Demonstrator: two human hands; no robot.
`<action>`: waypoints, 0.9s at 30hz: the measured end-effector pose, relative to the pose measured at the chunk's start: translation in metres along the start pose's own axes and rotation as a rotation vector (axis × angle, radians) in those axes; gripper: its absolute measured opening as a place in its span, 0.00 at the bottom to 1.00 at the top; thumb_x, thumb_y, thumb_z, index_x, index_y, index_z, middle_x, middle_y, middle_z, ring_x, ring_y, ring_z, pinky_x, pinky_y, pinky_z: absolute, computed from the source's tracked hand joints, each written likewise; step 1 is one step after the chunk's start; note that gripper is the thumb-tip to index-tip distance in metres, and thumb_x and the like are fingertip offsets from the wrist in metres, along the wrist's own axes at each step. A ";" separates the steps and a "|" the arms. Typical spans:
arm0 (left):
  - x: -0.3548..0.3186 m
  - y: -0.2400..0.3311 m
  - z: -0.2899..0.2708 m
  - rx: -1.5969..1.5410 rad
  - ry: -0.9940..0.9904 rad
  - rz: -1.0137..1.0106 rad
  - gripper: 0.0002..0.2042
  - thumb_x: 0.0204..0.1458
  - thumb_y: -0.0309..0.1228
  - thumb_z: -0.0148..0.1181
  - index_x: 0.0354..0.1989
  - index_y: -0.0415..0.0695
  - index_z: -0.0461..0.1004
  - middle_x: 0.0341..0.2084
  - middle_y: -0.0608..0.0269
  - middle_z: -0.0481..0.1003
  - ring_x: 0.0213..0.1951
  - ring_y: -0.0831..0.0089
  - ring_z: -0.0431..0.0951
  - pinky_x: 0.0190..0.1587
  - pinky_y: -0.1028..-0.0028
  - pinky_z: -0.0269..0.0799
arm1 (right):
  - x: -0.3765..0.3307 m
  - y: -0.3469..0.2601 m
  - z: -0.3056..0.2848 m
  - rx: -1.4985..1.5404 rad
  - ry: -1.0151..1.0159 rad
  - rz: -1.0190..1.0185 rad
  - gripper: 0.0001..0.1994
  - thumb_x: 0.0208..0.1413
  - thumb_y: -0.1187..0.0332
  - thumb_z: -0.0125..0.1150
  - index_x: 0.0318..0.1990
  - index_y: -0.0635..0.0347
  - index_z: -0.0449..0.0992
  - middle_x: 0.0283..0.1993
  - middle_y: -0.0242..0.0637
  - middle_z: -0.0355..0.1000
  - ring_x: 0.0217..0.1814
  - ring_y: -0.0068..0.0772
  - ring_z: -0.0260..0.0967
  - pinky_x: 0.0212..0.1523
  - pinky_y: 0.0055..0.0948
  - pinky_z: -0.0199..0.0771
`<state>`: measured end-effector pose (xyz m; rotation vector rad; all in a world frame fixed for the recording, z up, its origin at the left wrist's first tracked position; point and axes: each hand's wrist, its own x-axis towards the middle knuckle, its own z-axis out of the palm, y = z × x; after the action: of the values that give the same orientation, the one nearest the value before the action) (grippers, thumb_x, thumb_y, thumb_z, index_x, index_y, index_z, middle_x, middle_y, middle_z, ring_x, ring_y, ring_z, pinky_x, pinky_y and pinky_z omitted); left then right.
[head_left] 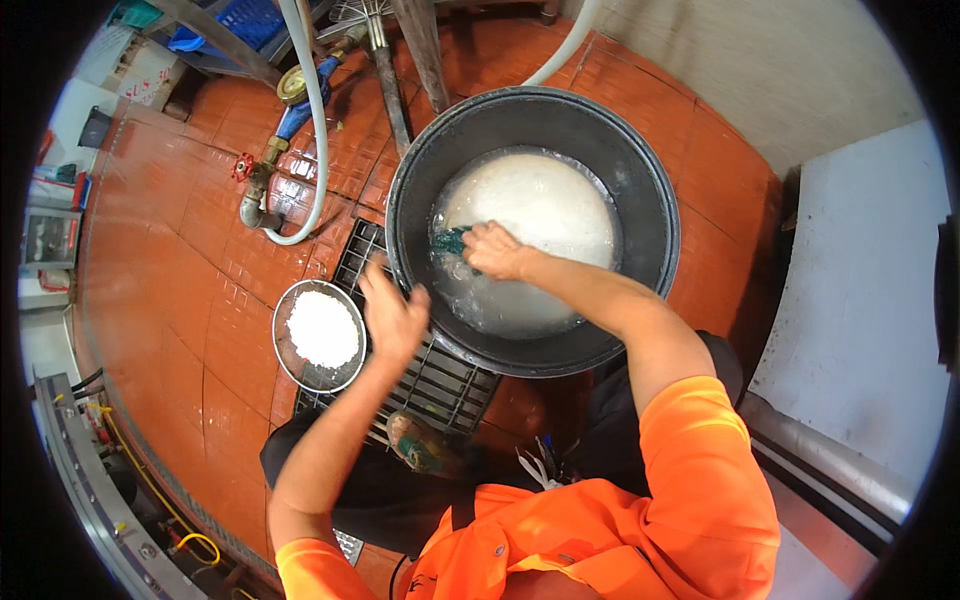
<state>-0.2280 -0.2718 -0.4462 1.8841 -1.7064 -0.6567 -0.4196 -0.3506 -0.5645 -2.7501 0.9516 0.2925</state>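
One green scrubber sits clutched in my right hand inside the pot, likely to contain splashes; left hand spread, empty.

Left hand spread, right hand curled

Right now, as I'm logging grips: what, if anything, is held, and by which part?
The right hand grips a dark green pad by its right end inside the dark pot; the left hand holds nothing visible.
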 end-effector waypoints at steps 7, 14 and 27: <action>0.104 0.031 0.009 0.286 0.083 0.598 0.31 0.43 0.25 0.58 0.60 0.42 0.56 0.57 0.47 0.58 0.56 0.50 0.62 0.54 0.58 0.61 | -0.084 0.059 -0.003 -0.090 0.028 0.349 0.13 0.43 0.73 0.53 0.40 0.64 0.69 0.38 0.48 0.71 0.44 0.44 0.68 0.44 0.46 0.66; 0.144 0.021 0.053 0.530 0.147 0.570 0.33 0.39 0.19 0.56 0.60 0.43 0.56 0.53 0.51 0.61 0.52 0.55 0.66 0.48 0.61 0.68 | -0.045 -0.041 0.025 -0.060 0.058 0.134 0.13 0.49 0.72 0.49 0.43 0.64 0.69 0.38 0.45 0.65 0.41 0.42 0.64 0.39 0.43 0.66; 0.157 0.030 0.048 0.318 -0.019 0.404 0.38 0.35 0.14 0.53 0.62 0.45 0.54 0.51 0.53 0.63 0.48 0.54 0.70 0.47 0.60 0.71 | -0.110 0.087 0.019 0.191 -0.137 0.803 0.15 0.48 0.74 0.49 0.44 0.67 0.60 0.40 0.56 0.71 0.41 0.54 0.72 0.43 0.48 0.71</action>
<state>-0.2674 -0.4327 -0.4646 1.6480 -2.2234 -0.2564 -0.5609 -0.3477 -0.5669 -2.0233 1.8830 0.4706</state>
